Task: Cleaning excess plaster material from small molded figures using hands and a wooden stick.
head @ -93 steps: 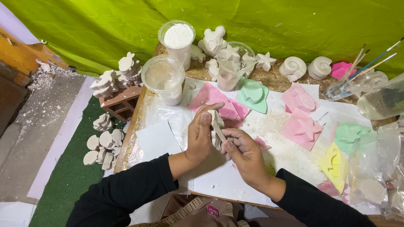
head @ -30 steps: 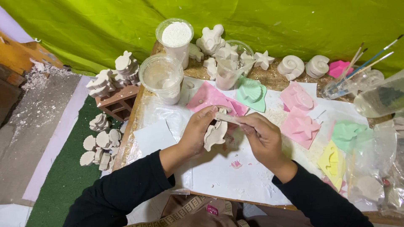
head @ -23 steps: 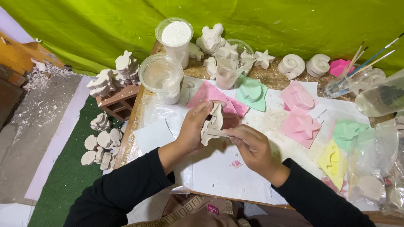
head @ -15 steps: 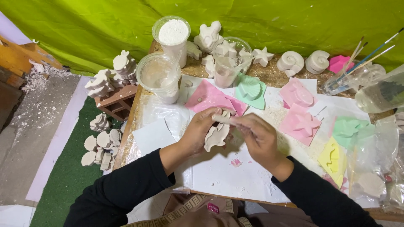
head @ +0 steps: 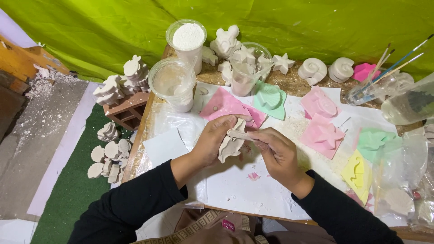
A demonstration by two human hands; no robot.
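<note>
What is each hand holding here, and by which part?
The left hand grips a pale plaster figure by its upper edge. The right hand pinches a thin stick at its rear end, tip against the figure.

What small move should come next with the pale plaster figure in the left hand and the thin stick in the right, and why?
Probably one short stroke of the thin wooden stick along the upper edge of the pale plaster figure. The left hand grips the figure above the white sheet, and the right hand already has the stick's tip against that edge, so scraping there looks like the natural move.
</note>
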